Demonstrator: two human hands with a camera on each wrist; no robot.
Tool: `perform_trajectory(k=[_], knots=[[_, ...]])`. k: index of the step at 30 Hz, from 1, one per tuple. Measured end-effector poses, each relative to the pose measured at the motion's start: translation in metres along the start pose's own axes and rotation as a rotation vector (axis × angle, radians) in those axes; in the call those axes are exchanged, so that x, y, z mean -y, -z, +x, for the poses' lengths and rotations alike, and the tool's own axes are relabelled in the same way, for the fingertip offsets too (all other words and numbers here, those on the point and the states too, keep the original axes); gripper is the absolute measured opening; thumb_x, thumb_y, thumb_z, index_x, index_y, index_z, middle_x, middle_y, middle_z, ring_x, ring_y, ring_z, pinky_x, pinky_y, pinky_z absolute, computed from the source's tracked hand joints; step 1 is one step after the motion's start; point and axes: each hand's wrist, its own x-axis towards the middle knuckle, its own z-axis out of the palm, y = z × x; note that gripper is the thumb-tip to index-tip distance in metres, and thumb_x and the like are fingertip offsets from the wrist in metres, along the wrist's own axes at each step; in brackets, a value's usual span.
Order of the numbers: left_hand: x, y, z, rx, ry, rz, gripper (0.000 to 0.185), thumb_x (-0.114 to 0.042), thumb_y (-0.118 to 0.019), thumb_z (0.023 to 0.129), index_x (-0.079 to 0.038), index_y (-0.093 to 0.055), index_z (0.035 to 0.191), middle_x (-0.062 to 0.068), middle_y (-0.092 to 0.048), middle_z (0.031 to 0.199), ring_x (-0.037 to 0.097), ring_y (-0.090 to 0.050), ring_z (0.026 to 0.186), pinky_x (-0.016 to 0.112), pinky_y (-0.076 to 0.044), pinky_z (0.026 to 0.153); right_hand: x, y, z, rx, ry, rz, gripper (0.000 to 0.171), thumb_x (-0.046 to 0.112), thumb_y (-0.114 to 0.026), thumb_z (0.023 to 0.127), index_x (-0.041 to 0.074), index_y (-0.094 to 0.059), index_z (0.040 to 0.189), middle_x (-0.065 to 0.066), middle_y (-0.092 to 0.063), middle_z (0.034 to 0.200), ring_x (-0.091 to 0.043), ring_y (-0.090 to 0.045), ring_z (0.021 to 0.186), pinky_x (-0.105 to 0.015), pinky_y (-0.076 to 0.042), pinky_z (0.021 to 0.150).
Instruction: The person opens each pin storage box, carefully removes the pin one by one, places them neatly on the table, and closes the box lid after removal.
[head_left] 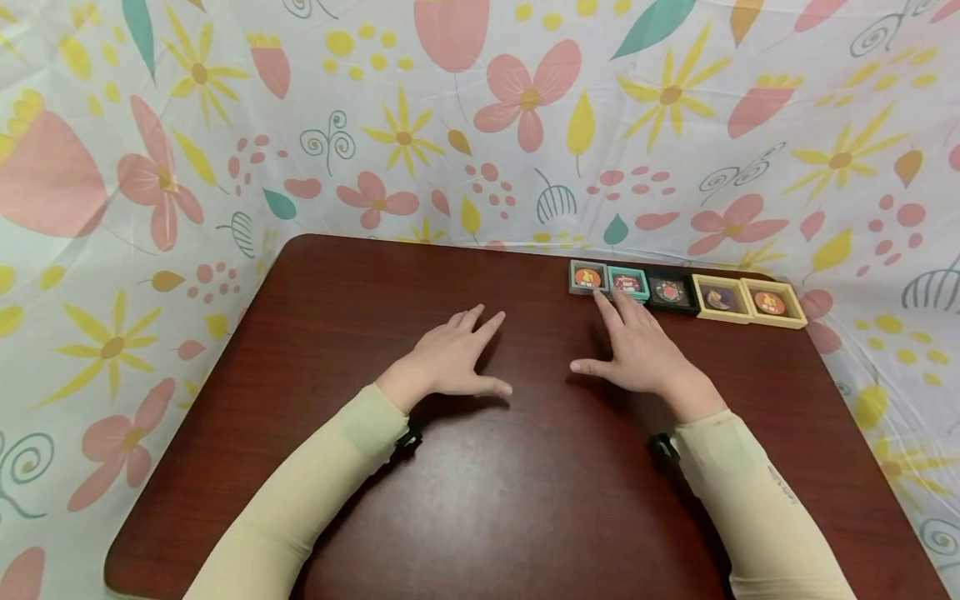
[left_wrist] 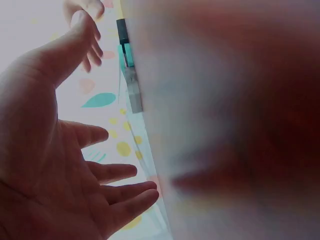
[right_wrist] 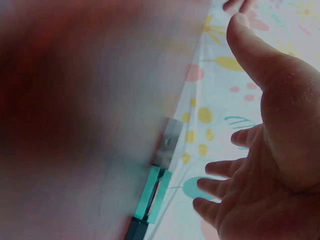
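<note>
Both hands hover palm-down, fingers spread, over the dark wooden counter [head_left: 480, 500]: left hand [head_left: 453, 358] holds nothing, right hand [head_left: 637, 354] reaches toward the teal square box [head_left: 628, 283].

A dark reddish-brown wooden table [head_left: 525, 500] with rounded far corners fills the near scene, its glossy top catching soft light. Behind and to both sides hangs a white cloth backdrop [head_left: 360, 125] printed with pink flowers, yellow daisies and teal leaves.

Dark wooden table [head_left: 487, 500] — floral cloth backdrop [head_left: 225, 125] behind, around.
</note>
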Motion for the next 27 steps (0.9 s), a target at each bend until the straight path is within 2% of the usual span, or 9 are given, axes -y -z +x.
perform_trajectory(k=[6,10,14,17,21,27], knots=[[-0.004,0.005,0.029,-0.012,0.004,-0.046,0.123,-0.082,-0.073,0.091,-0.021,-0.014,0.181,0.019,-0.019,0.183,0.040,-0.028,0.166,0.061,-0.045,0.119,-0.016,0.007,0.032,-0.012,-0.003,-0.021,0.121,0.061,-0.082,0.097,-0.008,-0.019,0.173,-0.037,-0.023,0.175,-0.054,-0.022,0.163,-0.068,-0.022,0.130],[-0.007,0.006,0.050,-0.040,0.005,-0.088,0.119,-0.077,-0.072,0.095,-0.016,-0.016,0.180,0.018,-0.022,0.182,0.039,-0.029,0.166,0.061,-0.043,0.120,-0.025,0.014,0.052,-0.014,-0.008,-0.019,0.113,0.055,-0.082,0.099,-0.013,-0.025,0.170,-0.036,-0.026,0.175,-0.054,-0.025,0.162,-0.068,-0.025,0.129],[-0.009,0.007,0.072,-0.075,0.003,-0.104,0.111,-0.072,-0.071,0.099,-0.012,-0.022,0.179,0.016,-0.029,0.180,0.037,-0.033,0.164,0.058,-0.044,0.121,-0.036,0.018,0.074,0.023,-0.016,-0.013,0.111,0.051,-0.082,0.100,-0.014,-0.025,0.169,-0.036,-0.026,0.174,-0.054,-0.026,0.161,-0.068,-0.024,0.129],[-0.012,0.008,0.086,-0.077,0.006,-0.114,0.109,-0.071,-0.070,0.100,-0.011,-0.023,0.178,0.016,-0.031,0.179,0.036,-0.035,0.163,0.056,-0.044,0.121,-0.044,0.020,0.087,0.070,-0.035,-0.019,0.110,0.049,-0.082,0.100,-0.013,-0.024,0.169,-0.037,-0.025,0.175,-0.055,-0.024,0.162,-0.068,-0.023,0.129],[-0.015,0.008,0.101,-0.058,0.022,-0.125,0.108,-0.072,-0.069,0.100,-0.011,-0.025,0.178,0.016,-0.034,0.177,0.033,-0.037,0.162,0.053,-0.045,0.121,-0.051,0.020,0.099,0.117,-0.054,-0.021,0.110,0.049,-0.081,0.101,-0.013,-0.022,0.170,-0.036,-0.023,0.176,-0.055,-0.022,0.163,-0.068,-0.022,0.130],[-0.016,0.002,0.117,-0.061,0.047,-0.125,0.104,-0.071,-0.068,0.101,-0.011,-0.029,0.177,0.015,-0.039,0.173,0.031,-0.039,0.159,0.049,-0.046,0.120,-0.056,0.017,0.111,0.133,-0.053,-0.013,0.109,0.046,-0.082,0.100,-0.010,-0.023,0.171,-0.034,-0.025,0.176,-0.054,-0.025,0.162,-0.068,-0.023,0.129]])
